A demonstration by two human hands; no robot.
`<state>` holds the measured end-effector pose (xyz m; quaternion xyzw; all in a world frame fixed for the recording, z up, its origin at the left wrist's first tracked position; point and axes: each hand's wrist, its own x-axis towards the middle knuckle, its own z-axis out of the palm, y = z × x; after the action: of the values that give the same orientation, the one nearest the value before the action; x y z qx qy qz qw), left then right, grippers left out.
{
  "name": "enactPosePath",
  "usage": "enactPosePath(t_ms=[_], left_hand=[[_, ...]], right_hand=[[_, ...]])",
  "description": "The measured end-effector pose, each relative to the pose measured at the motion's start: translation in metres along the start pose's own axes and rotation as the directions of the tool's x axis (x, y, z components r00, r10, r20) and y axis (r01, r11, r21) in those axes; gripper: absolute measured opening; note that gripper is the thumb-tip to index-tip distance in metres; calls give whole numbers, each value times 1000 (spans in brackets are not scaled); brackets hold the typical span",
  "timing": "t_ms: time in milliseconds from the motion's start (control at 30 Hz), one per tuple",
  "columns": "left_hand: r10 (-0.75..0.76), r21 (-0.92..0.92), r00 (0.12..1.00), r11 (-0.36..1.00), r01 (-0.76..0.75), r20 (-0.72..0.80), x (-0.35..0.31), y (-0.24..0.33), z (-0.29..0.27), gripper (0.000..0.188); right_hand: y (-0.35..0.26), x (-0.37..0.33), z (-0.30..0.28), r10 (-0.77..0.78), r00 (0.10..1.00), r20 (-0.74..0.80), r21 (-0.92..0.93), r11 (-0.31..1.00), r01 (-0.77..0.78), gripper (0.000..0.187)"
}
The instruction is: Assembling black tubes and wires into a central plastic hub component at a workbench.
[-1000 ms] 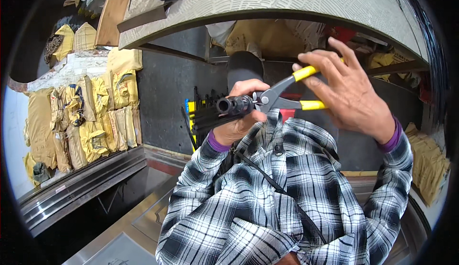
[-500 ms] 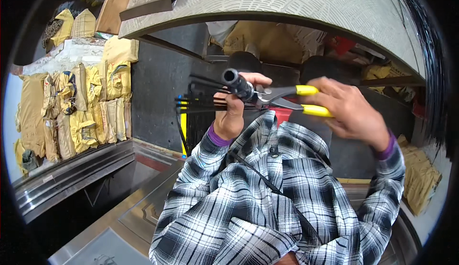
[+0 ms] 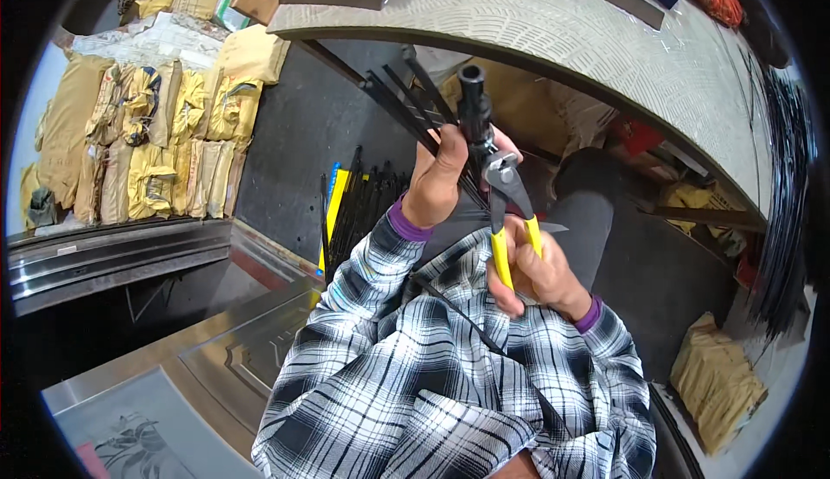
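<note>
My left hand [image 3: 434, 189] is closed around a black tubular piece [image 3: 474, 116] with a round open end pointing up. Several long thin black strips [image 3: 391, 105] fan out beside that tube, partly between my left fingers and thumb. Pliers with yellow handles [image 3: 501, 258] are gripped in my right hand [image 3: 553, 276], close to my chest. Their metal head lies against the lower part of the tube. Whether the jaws bite on anything there cannot be made out. Some left fingers are hidden behind the tube.
Ahead stands a pale patterned table [image 3: 553, 21] with a dark edge. Many black strips [image 3: 376, 194] stand bundled by a yellow panel [image 3: 335, 220] at my left elbow. Tan wrapped packages [image 3: 147, 146] lie at far left. Long black strands [image 3: 782, 194] hang over the table's right end.
My right hand has swung the pliers from the right side down toward my chest, closing their handles together. My left hand has turned the tube and strips more upright. The view has shifted.
</note>
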<state>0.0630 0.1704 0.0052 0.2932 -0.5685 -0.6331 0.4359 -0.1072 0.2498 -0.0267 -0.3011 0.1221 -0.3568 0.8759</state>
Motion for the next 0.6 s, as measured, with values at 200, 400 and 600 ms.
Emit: enactPosePath(t_ms=[200,400,600], left_hand=[[105,49,983,994,-99,-148,1,1,6,72],[144,6,987,990,-144,-75,-3,-3,4,67],[161,-46,977,985,-169,-142,-4,-4,3,63]], right_hand=[[-58,-1,-11,-152,972,-179,-716,698,-23,34],[-102,-1,3,-66,988,-141,-833,546,-83,38],[-110,0,10,-47,994,-103,-915,395,-76,40]])
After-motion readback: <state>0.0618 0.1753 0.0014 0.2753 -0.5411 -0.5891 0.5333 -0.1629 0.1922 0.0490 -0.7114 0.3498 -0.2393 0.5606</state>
